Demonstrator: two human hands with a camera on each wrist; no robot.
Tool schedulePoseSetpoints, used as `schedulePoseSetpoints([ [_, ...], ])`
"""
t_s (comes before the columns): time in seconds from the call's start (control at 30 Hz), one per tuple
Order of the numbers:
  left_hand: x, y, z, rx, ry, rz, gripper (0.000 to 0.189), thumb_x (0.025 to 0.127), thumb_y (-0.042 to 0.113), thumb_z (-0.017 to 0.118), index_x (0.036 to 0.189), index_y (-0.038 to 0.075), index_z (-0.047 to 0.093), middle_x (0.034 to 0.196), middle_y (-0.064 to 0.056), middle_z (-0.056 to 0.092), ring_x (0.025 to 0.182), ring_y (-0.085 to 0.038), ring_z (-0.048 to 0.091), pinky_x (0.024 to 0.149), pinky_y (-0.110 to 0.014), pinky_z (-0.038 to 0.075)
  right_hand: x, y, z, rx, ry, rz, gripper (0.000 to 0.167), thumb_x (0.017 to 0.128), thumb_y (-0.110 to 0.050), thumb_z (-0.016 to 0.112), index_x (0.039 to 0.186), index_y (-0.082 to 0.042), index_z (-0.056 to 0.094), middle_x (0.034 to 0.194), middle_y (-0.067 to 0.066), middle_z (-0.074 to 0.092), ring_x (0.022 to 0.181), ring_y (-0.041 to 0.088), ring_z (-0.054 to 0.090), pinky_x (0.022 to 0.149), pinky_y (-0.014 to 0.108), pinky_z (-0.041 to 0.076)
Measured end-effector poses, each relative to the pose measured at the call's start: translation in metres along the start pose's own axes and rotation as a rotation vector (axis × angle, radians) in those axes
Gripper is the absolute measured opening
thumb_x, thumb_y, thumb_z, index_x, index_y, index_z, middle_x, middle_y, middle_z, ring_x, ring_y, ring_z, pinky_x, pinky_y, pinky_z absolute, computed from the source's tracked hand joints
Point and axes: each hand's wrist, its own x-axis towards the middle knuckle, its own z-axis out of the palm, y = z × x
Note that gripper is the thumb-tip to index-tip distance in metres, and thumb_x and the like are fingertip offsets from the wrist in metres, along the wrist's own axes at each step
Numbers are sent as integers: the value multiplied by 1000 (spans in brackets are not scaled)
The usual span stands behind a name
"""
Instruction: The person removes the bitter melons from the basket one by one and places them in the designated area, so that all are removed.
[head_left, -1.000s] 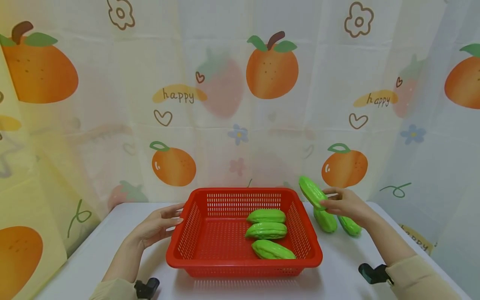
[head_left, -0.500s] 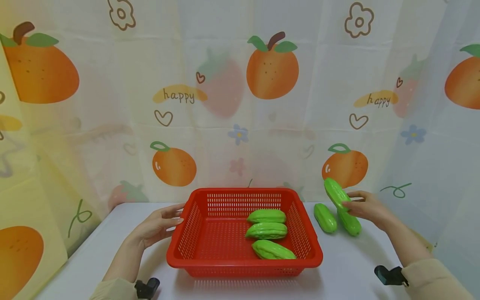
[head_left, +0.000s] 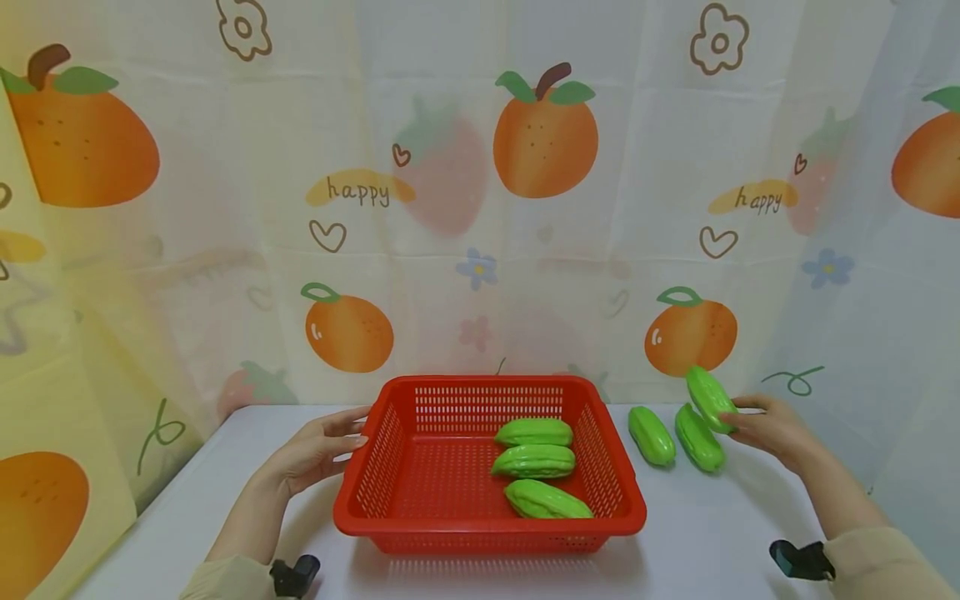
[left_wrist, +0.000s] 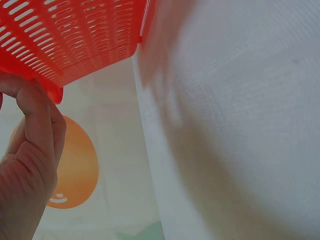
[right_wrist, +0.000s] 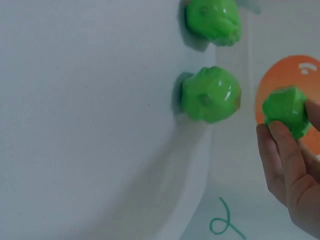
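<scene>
My right hand (head_left: pixel 776 429) pinches a bright green bitter melon (head_left: pixel 708 398) by its near end, holding it tilted above the right side of the table. In the right wrist view the held bitter melon (right_wrist: pixel 286 111) shows end-on between thumb and fingers. Two more, a left bitter melon (head_left: pixel 651 436) and a right bitter melon (head_left: pixel 699 437), lie on the table just left of that hand. My left hand (head_left: pixel 318 450) grips the left rim of a red plastic basket (head_left: pixel 487 527), with bent fingers (left_wrist: pixel 37 110) at the rim in the left wrist view.
Inside the basket, three bitter melons lie on its right side: a back one (head_left: pixel 534 432), a middle one (head_left: pixel 534 461) and a front one (head_left: pixel 547 499). The white table (head_left: pixel 705 542) ends at a fruit-print curtain (head_left: pixel 480 208).
My right hand has moved right and slightly down with the bitter melon, from near the basket's right rim past the two on the table. My left hand and the basket have stayed still.
</scene>
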Motion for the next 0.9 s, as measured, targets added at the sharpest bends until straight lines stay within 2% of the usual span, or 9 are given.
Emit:
schedulePoseSetpoints([
  [0.27,1,0,1,10,15,-7,71,98,23,60,156,4,24,128,0,61,110,-15,64,95,-41,56,-6,14,-7,25,8,40,76,99,-26,56,142,25,19,143,46,26,84,0,65,78,20,58],
  [0.73,1,-1,0,1,6,-7,70,98,22,59,156,4,23,124,4,62,109,-14,63,95,-40,55,-8,44,-4,-3,42,151,83,94,-32,64,141,24,23,139,46,28,82,5,62,75,22,58],
  [0.9,0,-1,1,0,10,-9,71,98,22,59,156,4,23,124,4,63,109,-14,64,94,-40,56,-6,50,-1,-23,63,177,83,93,-32,66,140,24,26,139,46,28,88,16,63,73,23,58],
])
